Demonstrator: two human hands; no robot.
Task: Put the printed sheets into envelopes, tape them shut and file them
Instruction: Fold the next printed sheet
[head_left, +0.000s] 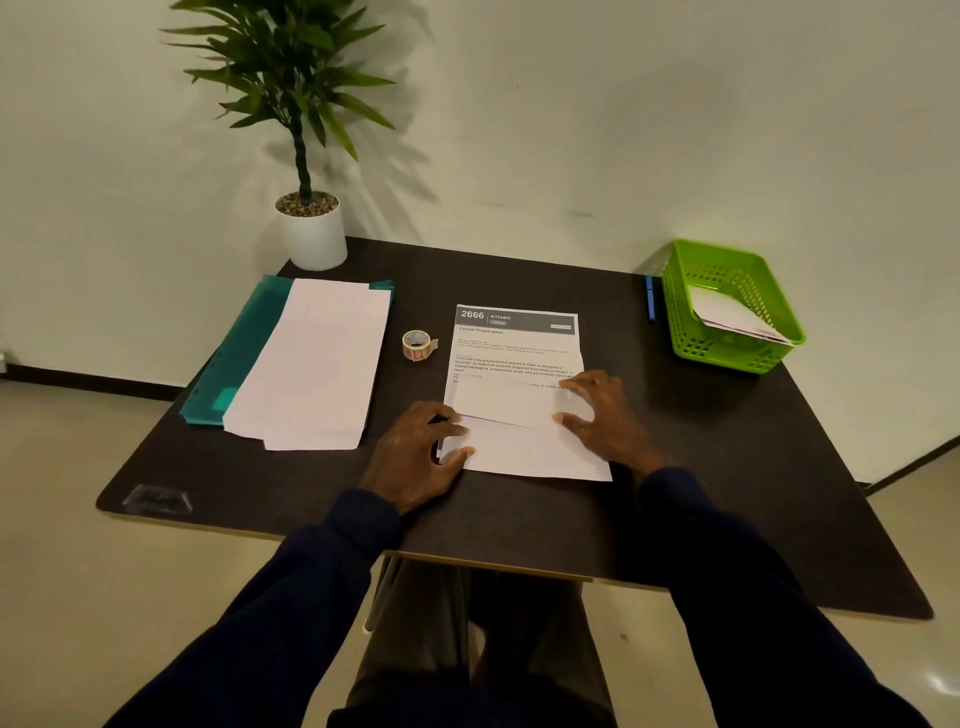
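Person is sitting at a dark table (519, 519), both arms in dark sleeves reaching forward. 1 printed sheet (514, 358) is lying flat in the middle of the table, its "2666 KITCHEN" header at the far end. Its near part is lying folded up over the middle, so a blank flap is covering the lower lines of text. A faint line is running across that flap between the 2 hands. Right hand (605, 415) is pressing down on the flap's right end, fingers fairly straight and spread apart. Left hand (421, 457) is sitting at the sheet's left edge with fingers curled, forefinger and thumb apart and both touching the paper (whether they are nipping the edge or only weighing on it, I cannot tell from here). A tape roll (417, 345) is standing just left of the sheet, apart from it. Further left, a stack of white envelopes (317, 364) is lying on a teal folder (244, 353), which is showing along the stack's left side and far end. At the far right corner a green basket (691, 343) is holding a few white pieces (737, 317) leaning inside it, with a blue pen (649, 299) lying just beside its left wall. A potted plant (311, 228) is standing at the far left corner against the wall.
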